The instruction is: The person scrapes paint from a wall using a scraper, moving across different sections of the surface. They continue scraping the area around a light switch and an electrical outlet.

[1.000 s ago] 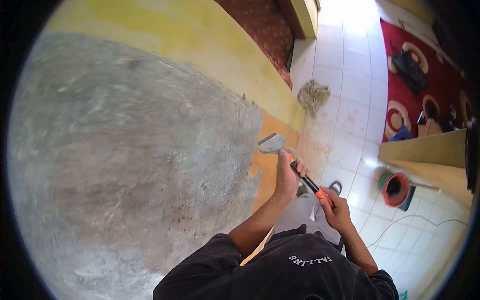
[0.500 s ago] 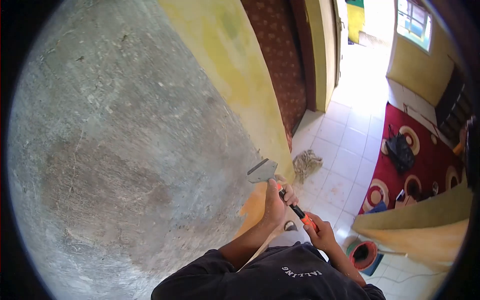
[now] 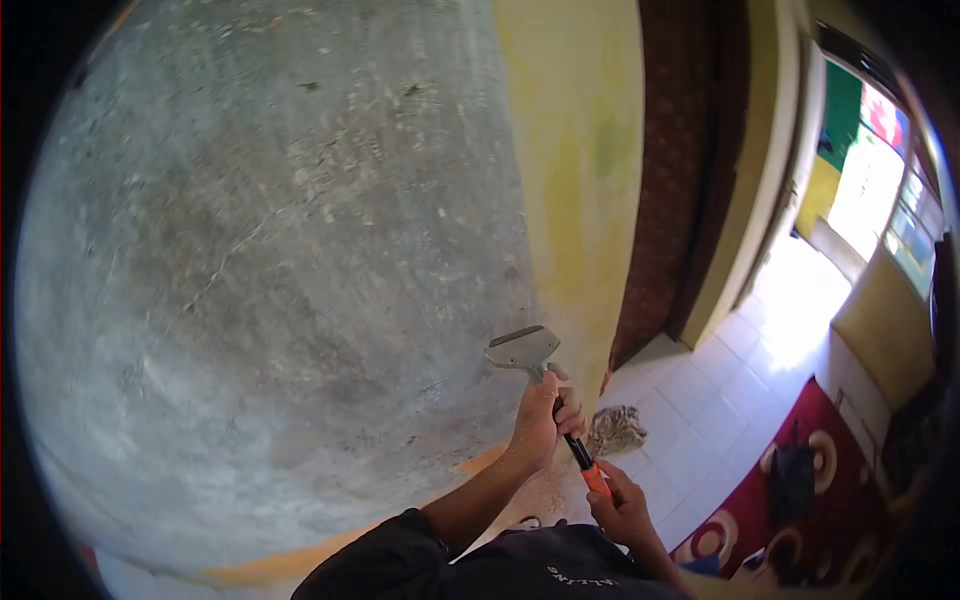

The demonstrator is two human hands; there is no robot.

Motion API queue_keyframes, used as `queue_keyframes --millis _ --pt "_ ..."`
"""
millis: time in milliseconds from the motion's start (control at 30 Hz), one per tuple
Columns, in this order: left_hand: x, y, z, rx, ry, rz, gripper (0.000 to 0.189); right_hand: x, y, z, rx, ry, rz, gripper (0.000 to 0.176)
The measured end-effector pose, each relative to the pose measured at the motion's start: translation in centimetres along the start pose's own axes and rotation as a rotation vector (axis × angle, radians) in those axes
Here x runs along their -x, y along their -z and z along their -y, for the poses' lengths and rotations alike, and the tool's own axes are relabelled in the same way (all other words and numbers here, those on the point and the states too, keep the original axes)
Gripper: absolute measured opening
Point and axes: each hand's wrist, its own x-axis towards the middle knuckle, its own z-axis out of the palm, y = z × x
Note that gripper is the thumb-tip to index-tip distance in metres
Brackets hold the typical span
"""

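Note:
A long-handled scraper point(image 3: 523, 348) with a wide grey metal head and a black and orange handle lies across the view, its head in front of the bare grey wall point(image 3: 330, 260). My left hand point(image 3: 541, 420) is wrapped round the handle just below the head. Lower down, my right hand point(image 3: 622, 506) grips the orange end of the handle. To the right of the head, the wall keeps a strip of yellow paint point(image 3: 578, 160), and a patch of orange paint point(image 3: 290, 567) shows low on it.
A crumpled patterned cloth point(image 3: 617, 429) lies on the white tiled floor point(image 3: 690, 400) by the wall's foot. Beyond the yellow strip is a dark red patterned curtain point(image 3: 680, 130) in a doorway. A red rug point(image 3: 730, 520) with a black bag point(image 3: 792, 480) on it is at right.
The view has swung, so the wall edge stands more upright and the doorway sits farther right. Both hands keep their hold on the scraper, whose head now points more upward.

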Motion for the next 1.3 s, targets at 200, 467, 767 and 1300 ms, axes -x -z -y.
queue_keyframes --millis 200,467,767,1300 --pt "-1.2 -5.5 -1.0 0.015 -0.194 -0.22 0.03 -3.4 5.9 2.3 0.01 0.053 0.21 0.052" --pt "-5.2 -12.7 -6.4 -0.373 -0.475 -0.284 0.025 -7.8 8.7 9.4 0.035 0.275 0.27 0.049" --pt "-10.1 -19.3 -16.5 -0.671 -0.758 -0.458 0.031 -12.0 7.8 20.5 0.249 0.885 0.096 0.047" --pt "-9.2 -17.6 -18.1 -0.617 -0.728 -0.427 0.017 -8.9 6.5 24.3 0.252 0.743 0.154 0.044"
